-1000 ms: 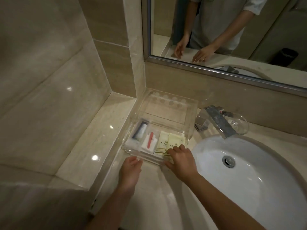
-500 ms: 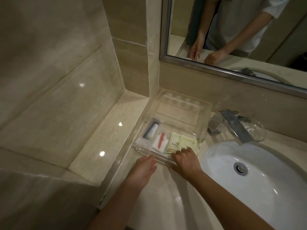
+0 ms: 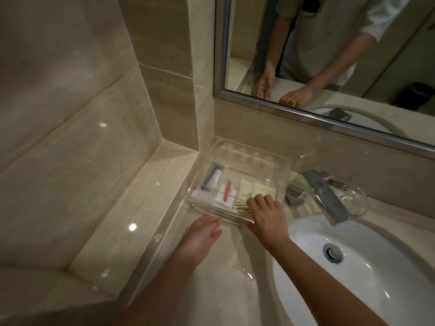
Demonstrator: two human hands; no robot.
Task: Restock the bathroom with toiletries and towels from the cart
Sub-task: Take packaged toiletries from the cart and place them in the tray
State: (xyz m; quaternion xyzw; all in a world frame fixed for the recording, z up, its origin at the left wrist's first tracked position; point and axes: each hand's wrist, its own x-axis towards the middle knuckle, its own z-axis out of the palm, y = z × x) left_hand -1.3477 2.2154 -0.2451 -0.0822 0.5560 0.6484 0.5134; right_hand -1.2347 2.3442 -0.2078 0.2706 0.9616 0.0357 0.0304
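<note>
- My left grip (image 3: 204,234) lies flat and open, fingers straight and close together, over the wet surface (image 3: 226,300). Its fingertips reach the near wall of the clear tray (image 3: 247,158); I cannot tell whether they touch it.
- My right grip (image 3: 266,214) is bent over the tray's near right corner. The curled fingertips come down on the pale yellow sachets (image 3: 260,189) and the thumb lies along the outside of the near wall. I cannot tell whether it pinches anything or only presses.
- The tray sits in the corner of the surface, against the wall under the mirror (image 3: 329,55).
- In the tray's near half, from the left: a small tube (image 3: 213,176) with a dark cap, a white packet (image 3: 226,192) with a red piece on it, then the sachets.
- The tap (image 3: 322,194) and the white basin (image 3: 353,278) are just to the tray's right.
</note>
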